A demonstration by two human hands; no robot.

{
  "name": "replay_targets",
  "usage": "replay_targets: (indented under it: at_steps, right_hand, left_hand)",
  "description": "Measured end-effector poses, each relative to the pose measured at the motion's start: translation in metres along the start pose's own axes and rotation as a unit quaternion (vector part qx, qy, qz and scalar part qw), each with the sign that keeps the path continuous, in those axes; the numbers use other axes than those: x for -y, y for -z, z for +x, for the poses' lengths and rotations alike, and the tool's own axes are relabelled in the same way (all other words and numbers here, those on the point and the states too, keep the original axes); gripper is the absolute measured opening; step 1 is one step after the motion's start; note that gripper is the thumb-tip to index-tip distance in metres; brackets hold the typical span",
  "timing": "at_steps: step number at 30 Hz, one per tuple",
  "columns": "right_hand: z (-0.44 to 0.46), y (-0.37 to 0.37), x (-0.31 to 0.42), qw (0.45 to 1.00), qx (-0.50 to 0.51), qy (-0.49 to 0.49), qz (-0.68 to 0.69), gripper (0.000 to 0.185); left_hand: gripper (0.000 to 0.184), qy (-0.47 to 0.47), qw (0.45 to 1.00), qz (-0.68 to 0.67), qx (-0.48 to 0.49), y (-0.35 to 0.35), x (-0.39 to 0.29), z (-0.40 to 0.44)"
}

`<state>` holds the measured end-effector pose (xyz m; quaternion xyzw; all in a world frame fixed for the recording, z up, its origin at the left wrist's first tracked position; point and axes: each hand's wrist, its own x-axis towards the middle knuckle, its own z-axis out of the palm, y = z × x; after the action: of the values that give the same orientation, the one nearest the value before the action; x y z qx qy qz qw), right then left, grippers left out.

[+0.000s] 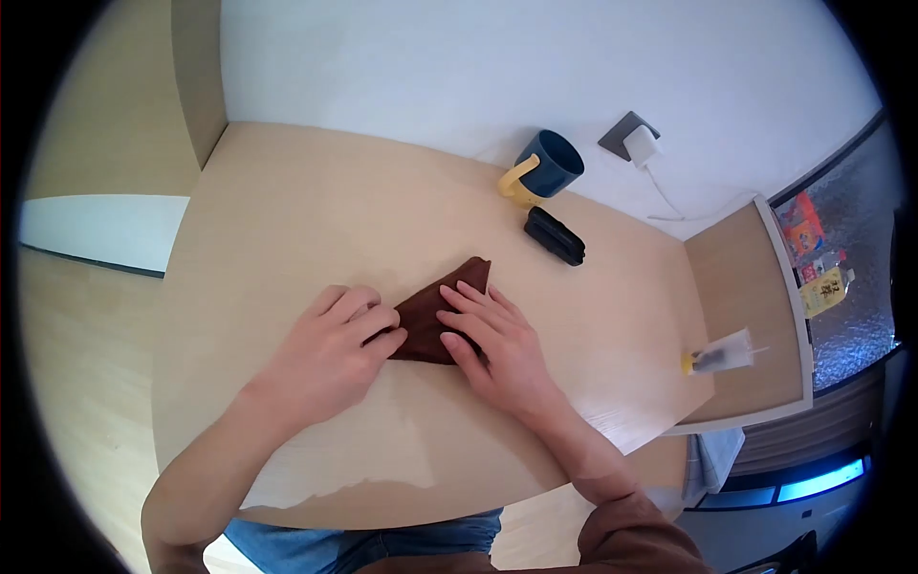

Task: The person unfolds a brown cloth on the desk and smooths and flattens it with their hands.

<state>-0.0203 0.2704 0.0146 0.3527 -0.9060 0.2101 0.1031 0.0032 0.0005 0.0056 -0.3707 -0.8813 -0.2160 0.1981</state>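
A dark brown folded cloth lies on the light wooden table, with one corner pointing up and away from me. My left hand has its fingers curled and pinches the cloth's left edge between thumb and fingertips. On the cloth's right side rests my right hand, its fingers stretched out and lying flat on the fabric, the thumb apart from them. Part of the cloth is hidden under the right hand.
Toward the wall stands a dark blue mug with a yellow handle. Near it is a black case. A white plug sits in the wall socket. At the right, a clear cup stands by a wooden side panel.
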Motion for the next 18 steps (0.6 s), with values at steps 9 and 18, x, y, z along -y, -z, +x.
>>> replay_targets:
  at_steps: [9, 18]
  right_hand:
    - [0.004, -0.02, 0.038, 0.998, 0.06, 0.014, -0.002, 0.074]
    - [0.005, -0.01, 0.004, 0.989, 0.086, -0.109, -0.059, 0.059]
  left_hand:
    - [0.04, 0.016, 0.992, -0.097, 0.075, 0.01, 0.004, -0.007]
    - [0.022, 0.069, 0.98, -0.184, -0.026, 0.012, 0.024, -0.012]
